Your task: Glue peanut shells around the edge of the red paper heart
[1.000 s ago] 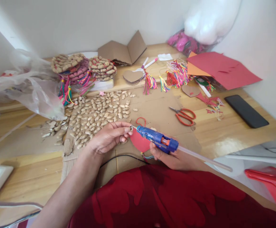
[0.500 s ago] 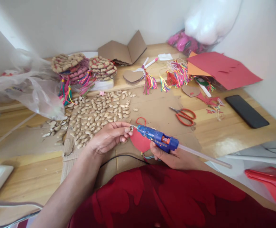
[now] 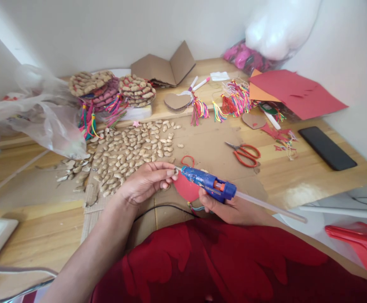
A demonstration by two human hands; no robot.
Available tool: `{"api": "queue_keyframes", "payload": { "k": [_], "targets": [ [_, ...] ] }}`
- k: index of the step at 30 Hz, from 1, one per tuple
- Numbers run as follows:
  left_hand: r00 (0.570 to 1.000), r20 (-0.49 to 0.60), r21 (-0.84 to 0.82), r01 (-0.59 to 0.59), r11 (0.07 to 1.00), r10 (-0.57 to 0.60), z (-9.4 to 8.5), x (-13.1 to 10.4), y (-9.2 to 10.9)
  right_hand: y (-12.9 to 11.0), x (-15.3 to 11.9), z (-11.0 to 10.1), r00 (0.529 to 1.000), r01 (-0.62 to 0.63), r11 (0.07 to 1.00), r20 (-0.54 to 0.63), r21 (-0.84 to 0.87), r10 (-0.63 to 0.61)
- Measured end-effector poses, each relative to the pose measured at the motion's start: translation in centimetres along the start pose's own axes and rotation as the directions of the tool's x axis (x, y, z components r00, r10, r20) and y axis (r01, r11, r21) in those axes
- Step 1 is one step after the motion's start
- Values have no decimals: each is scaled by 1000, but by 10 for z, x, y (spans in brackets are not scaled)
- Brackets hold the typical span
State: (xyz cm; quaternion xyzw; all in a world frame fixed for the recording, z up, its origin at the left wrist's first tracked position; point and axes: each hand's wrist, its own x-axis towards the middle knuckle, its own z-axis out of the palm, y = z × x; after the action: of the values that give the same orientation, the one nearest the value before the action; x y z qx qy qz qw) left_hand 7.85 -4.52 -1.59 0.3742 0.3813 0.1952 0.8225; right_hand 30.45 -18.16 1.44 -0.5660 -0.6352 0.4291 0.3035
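- The left hand (image 3: 147, 181) has its thumb and index fingers together, pinching a small brownish piece (image 3: 176, 171) at their tips; the fingers partly hide it, so its shape cannot be told.
- The right hand (image 3: 224, 206) has its fingers wrapped around the grip of a blue glue gun (image 3: 199, 176), whose nozzle points left, right at the left fingertips; whether it touches the piece cannot be told.
- A clear glue stick (image 3: 272, 207) juts from the gun's rear, over the right forearm.
- Below the gun, between the two hands' fingers, lies a red shape (image 3: 183, 188), partly covered, with a red cord loop (image 3: 188, 156) just beyond it.
- Peanuts (image 3: 128, 159) spread over a cardboard sheet (image 3: 202, 134) on the counter (image 3: 300, 185), beyond and left of the left fingers.
- Farther left of those fingers sits a translucent plastic bag (image 3: 57, 130), its contents unclear.
- Far beyond the right fingers, a clear bag (image 3: 238, 57) holds pink items, beside a puffy white bag (image 3: 275, 33).
- Orange-handled scissors (image 3: 248, 155) lie beyond the right fingers.
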Motion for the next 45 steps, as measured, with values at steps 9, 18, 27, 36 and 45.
{"api": "queue_keyframes", "payload": {
  "k": [9,18,27,36,45],
  "targets": [
    [999,26,9,-18,1000,18,-1,-1,-1,6,-4,1,994,-107,988,41,111,103],
    [999,-10,-1,-43,999,43,1,0,1,3,-3,-1,994,-103,989,51,106,98],
    [992,-42,-33,-117,993,115,2,0,1,7,-4,3,998,-68,994,15,81,67],
    [990,-72,-77,-128,989,123,2,0,-2,16,-9,4,997,-78,983,6,168,79],
    [992,-61,-133,-121,984,114,3,1,-2,7,-5,2,998,-60,997,-6,46,61]
  ]
}}
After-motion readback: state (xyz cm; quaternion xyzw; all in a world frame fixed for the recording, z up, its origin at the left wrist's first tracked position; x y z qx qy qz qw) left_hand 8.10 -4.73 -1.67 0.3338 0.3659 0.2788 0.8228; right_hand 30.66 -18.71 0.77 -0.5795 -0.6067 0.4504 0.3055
